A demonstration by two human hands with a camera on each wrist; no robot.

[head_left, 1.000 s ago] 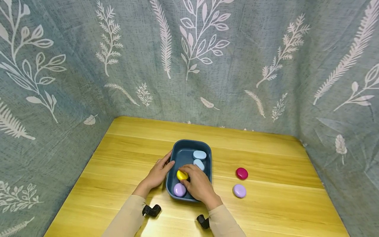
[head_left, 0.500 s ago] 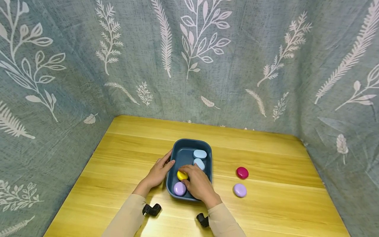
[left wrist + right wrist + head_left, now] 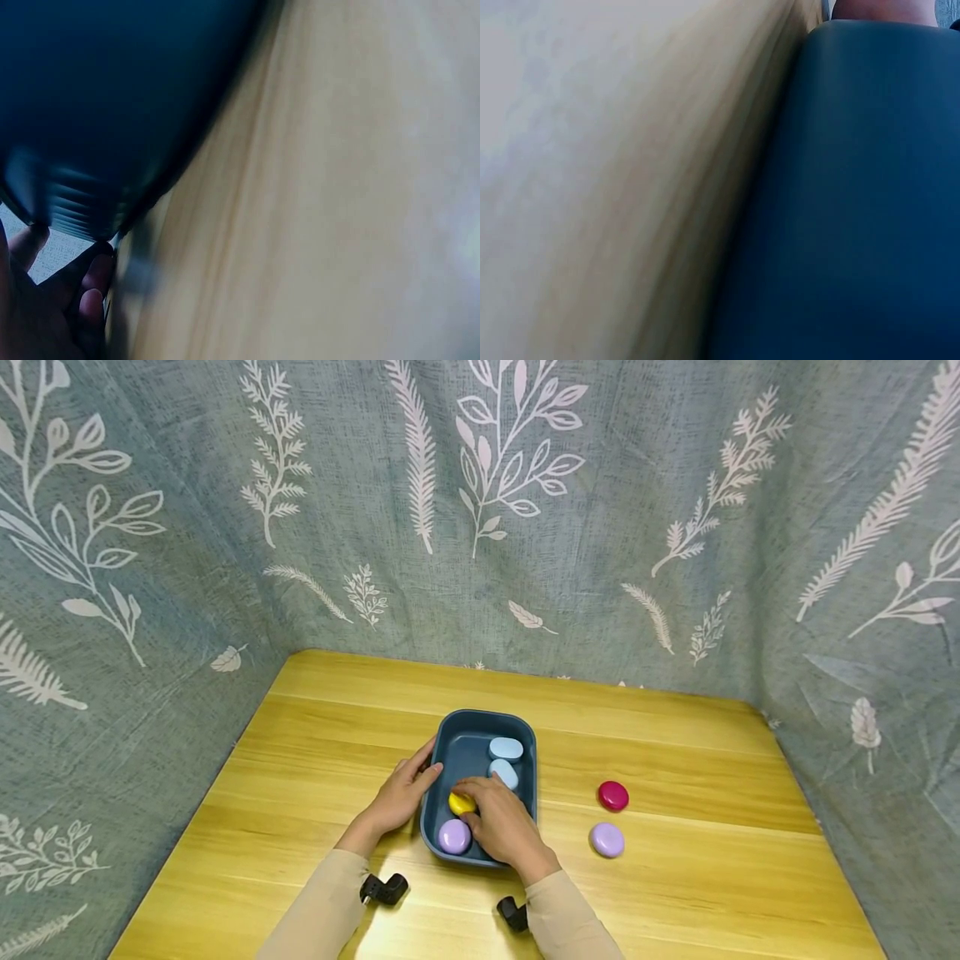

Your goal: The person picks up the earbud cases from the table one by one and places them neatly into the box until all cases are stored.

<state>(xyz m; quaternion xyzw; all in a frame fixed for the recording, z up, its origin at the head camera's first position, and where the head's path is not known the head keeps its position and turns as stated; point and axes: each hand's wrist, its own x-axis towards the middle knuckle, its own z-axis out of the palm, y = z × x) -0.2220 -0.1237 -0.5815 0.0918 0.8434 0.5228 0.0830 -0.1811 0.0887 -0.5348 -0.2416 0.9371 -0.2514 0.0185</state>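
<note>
In the head view, my left hand (image 3: pixel 396 798) lies along the left wall of a dark blue rectangular tray (image 3: pixel 465 755), thumb at the rim. Its fingers touch the outer wall in the left wrist view. Inside the tray, my right hand (image 3: pixel 506 823) pinches a glossy yellow pebble-shaped piece (image 3: pixel 461 803), partly covered by the fingers. A round lilac piece (image 3: pixel 454 837) sits just nearer than it. Two light blue rounded pieces, an oval one (image 3: pixel 506 749) and another (image 3: pixel 503 772), lie along the tray's right side. The right wrist view shows mostly the tray's outer wall (image 3: pixel 855 195).
On the wooden table (image 3: pixel 690 860), right of the tray, lie a dark pink round piece (image 3: pixel 613 796) and a second lilac piece (image 3: pixel 607 840). Patterned grey-blue cloth (image 3: pixel 585 585) rises behind and at both sides. Black devices (image 3: pixel 385 889) sit by the wrists.
</note>
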